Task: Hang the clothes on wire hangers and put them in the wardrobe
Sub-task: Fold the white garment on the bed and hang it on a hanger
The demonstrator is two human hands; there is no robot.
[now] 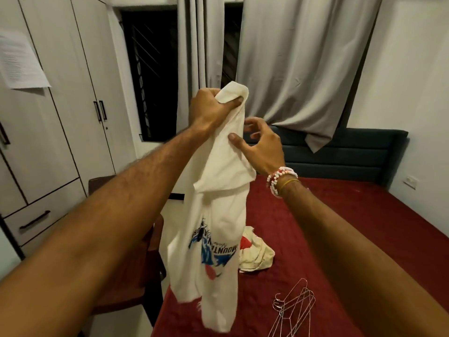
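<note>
Head view. The left hand (213,105) is raised in front of the curtains, its fingers (233,101) curled tight round a bunched top edge of the cream printed T-shirt (218,190), which hangs twisted below it, the print upside down. The hem dangles above the near corner of the red bed (340,227). The right hand (263,147) is beside the cloth just under the left: fingers spread and loosely bent, gripping nothing, only the thumb resting on the fabric.

The wire hangers (294,305) lie in a tangled pile on the bed, near the right forearm, untouched. A second crumpled garment (255,254) lies behind the shirt. The wardrobe (60,93) stands to the left, doors closed.

Assessment — the shirt is being sorted out before hanging. Recommended: let the right hand find the collar or a shoulder seam and shake the twist out, so the neck opening shows before a hanger is taken. Separate one hanger from the pile — the hooks look interlocked.
</note>
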